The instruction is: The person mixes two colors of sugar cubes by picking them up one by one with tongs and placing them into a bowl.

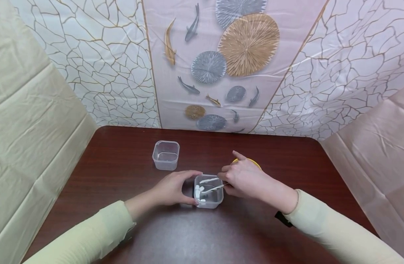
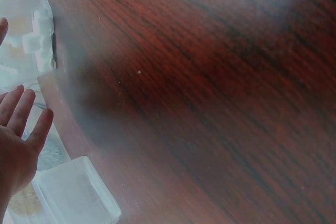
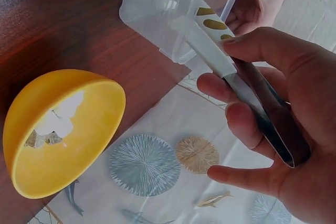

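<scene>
A small transparent plastic container [image 1: 210,205] stands on the table with several white pieces [image 1: 197,193] gathered at its left side. My left hand [image 1: 173,187] holds it from the left, thumb at the near corner and fingers at the far one. In my right hand [image 1: 244,178] is a pair of tongs [image 3: 286,145], metal at the bend with white arms, pinched between thumb and fingers. Its arms [image 1: 212,189] stand apart and reach down into the container, close to the white pieces. The little finger of that hand sticks out.
Beyond my right hand, mostly hidden in the head view, is a yellow bowl [image 3: 52,90] with white and grey-brown pieces inside. A second transparent container [image 1: 166,165] stands farther back on the left. Patterned cloth [image 1: 208,91] hangs behind the dark wooden table [image 1: 122,146].
</scene>
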